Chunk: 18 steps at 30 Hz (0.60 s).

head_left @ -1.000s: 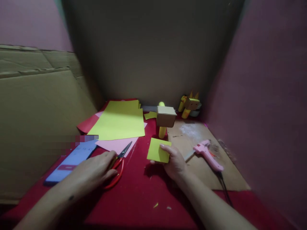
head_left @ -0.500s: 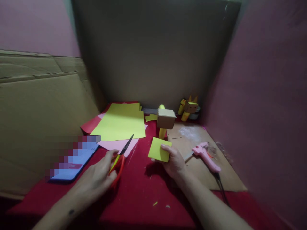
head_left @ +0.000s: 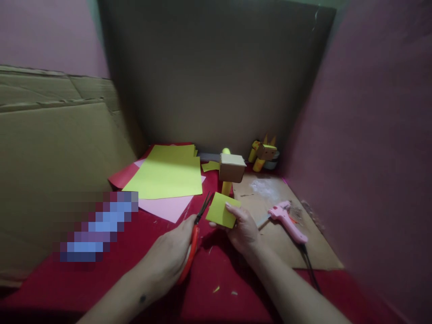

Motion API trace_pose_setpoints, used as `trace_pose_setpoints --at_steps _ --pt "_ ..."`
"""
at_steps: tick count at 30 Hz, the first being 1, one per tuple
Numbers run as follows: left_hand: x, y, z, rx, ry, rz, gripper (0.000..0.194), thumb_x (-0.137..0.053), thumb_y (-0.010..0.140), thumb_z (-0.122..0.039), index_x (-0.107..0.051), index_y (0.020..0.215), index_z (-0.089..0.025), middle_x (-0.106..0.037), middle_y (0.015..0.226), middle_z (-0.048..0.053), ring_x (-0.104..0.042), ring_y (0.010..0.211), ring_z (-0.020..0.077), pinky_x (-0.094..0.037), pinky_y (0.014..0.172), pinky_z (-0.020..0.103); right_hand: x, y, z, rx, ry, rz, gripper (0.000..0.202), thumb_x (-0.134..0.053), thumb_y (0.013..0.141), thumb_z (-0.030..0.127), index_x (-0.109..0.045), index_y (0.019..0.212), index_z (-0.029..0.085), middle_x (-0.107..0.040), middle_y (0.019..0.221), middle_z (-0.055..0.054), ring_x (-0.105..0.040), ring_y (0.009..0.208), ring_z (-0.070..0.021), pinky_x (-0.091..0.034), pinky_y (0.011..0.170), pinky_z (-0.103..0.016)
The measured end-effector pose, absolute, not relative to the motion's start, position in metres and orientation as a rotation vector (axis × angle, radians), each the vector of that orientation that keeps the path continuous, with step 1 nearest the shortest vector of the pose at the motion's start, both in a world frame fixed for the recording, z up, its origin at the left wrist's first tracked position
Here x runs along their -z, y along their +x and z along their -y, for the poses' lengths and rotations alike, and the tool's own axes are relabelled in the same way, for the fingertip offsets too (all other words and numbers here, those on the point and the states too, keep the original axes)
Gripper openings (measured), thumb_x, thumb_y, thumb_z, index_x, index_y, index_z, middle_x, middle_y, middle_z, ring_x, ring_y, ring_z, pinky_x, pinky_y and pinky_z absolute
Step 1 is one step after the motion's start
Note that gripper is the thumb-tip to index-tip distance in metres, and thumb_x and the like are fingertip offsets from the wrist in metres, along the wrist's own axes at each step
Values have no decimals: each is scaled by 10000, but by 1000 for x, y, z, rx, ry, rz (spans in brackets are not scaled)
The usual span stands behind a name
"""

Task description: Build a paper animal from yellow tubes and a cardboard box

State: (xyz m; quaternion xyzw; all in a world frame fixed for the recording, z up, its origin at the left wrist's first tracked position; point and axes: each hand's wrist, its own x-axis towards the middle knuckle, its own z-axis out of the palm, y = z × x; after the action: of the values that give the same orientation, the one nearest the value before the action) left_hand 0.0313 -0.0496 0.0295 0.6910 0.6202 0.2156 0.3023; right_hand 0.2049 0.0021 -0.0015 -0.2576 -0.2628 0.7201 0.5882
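Note:
My left hand (head_left: 173,249) is closed round the handles of a pair of scissors (head_left: 193,252) with red on the grips. Their dark blades point up and right, slightly parted, close to the left edge of a small yellow paper square (head_left: 222,210). That square is pinched in my right hand (head_left: 245,227), thumb on top and fingers underneath. Just beyond it stands a cardboard box head (head_left: 231,168) on a yellow neck (head_left: 227,187), with a yellow rounded part showing behind.
Yellow sheets (head_left: 165,171) lie over pink paper (head_left: 168,208) at the left. A pink glue gun (head_left: 290,220) rests on a cardboard mat (head_left: 270,252) at the right. Behind it stands a yellow cardboard animal figure (head_left: 265,153). Paper scraps (head_left: 216,289) dot the red cloth.
My left hand has moved right with the scissors, bringing the blades beside the yellow square. My right hand holds the square in nearly the same place.

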Motion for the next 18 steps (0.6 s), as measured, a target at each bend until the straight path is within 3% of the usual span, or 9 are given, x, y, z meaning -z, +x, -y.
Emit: trace_pose_setpoints --at_steps 6,14,18 --pt "-38 38 45 -367 1906 -1666 477 -345 888 -338 -447 1339 -220 -668 1168 139 -655 998 304 -493 819 413 0 204 0 -1689 -602 603 233 -712 704 210 -676 894 80 -724 758 -74 -674 624 -188 -625 563 -355" --pt "-38 45 43 -419 1939 -1605 427 -361 895 -379 -516 1261 -224 -705 1085 117 -680 943 280 -512 781 357 -1 202 1 -1702 -604 610 250 -699 716 212 -685 920 67 -727 760 -83 -682 639 -198 -618 522 -314" --pt "-41 46 43 -413 1907 -1628 408 -370 891 -394 -533 1225 -227 -718 1041 107 -687 918 276 -515 767 350 0 202 2 -1713 -602 598 240 -691 724 211 -686 919 70 -730 768 -84 -688 667 -205 -628 574 -341"
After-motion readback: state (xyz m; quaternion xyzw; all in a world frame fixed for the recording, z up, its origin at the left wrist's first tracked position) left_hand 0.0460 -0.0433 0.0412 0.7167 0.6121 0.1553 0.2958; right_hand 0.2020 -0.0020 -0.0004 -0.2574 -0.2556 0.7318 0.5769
